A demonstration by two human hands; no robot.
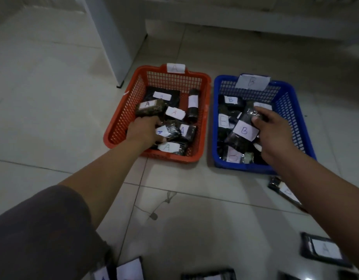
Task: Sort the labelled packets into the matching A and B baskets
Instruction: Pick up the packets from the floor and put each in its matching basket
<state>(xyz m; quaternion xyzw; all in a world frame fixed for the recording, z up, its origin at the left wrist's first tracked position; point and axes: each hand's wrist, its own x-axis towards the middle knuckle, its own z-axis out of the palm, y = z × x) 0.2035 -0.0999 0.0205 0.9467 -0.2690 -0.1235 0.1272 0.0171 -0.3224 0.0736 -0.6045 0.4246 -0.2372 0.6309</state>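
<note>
Packet marked A (151, 107) gripped in left hand (143, 129) over far-left corner of red basket (122, 126); packet marked B (244, 129) pinched by right hand (275, 134) above middle of blue basket (295, 122). Best lowered onto piles before letting go, labels up. More packets (324, 250) waiting on floor (194, 199), near edge.

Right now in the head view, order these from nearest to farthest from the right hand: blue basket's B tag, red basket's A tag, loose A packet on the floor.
From the right hand:
1. B tag, just beyond it.
2. A tag, far left.
3. Loose A packet, floor, near right.
</note>
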